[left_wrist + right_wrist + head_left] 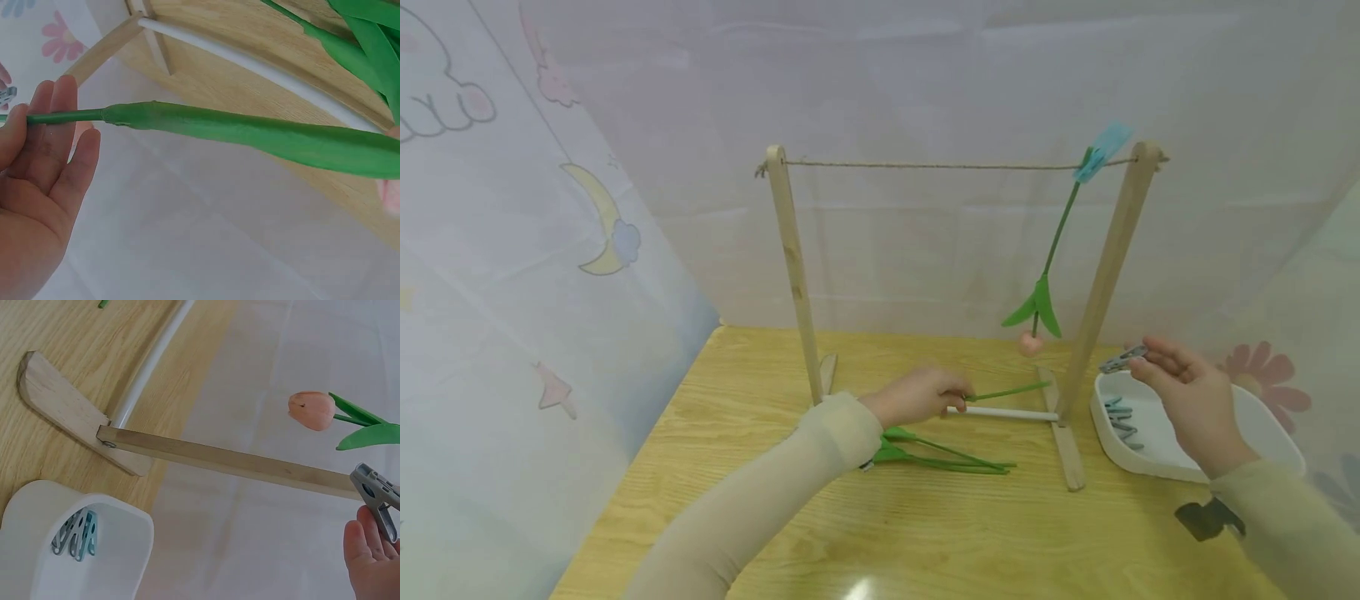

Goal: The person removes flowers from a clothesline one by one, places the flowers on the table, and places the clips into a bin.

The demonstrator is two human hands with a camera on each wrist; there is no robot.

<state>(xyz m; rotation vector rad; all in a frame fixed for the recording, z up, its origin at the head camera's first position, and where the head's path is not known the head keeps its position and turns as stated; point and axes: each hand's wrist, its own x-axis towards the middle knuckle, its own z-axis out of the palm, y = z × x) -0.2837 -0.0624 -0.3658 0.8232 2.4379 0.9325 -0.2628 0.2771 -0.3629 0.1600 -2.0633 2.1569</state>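
My left hand (925, 393) pinches the green stem (69, 116) of an artificial tulip between thumb and fingers, in front of the wooden rack. Its long green leaf (250, 134) stretches across the left wrist view. Above the white tub, my right hand (1191, 400) holds a grey clothespin (1123, 359) by its end. A pink tulip (1031, 343) hangs head down from the twine (925, 166), clipped by a blue clothespin (1102, 153) near the right post. More tulips with green stems (962, 460) lie on the table below my left forearm, their heads hidden by the sleeve.
The wooden rack has a left post (796, 275), a right post (1108, 275), a white lower bar (1011, 413) and feet on the table (925, 542). At the right stands the white tub (1270, 433) with several clothespins (1122, 421) in it. Printed cloth hangs behind and at the sides.
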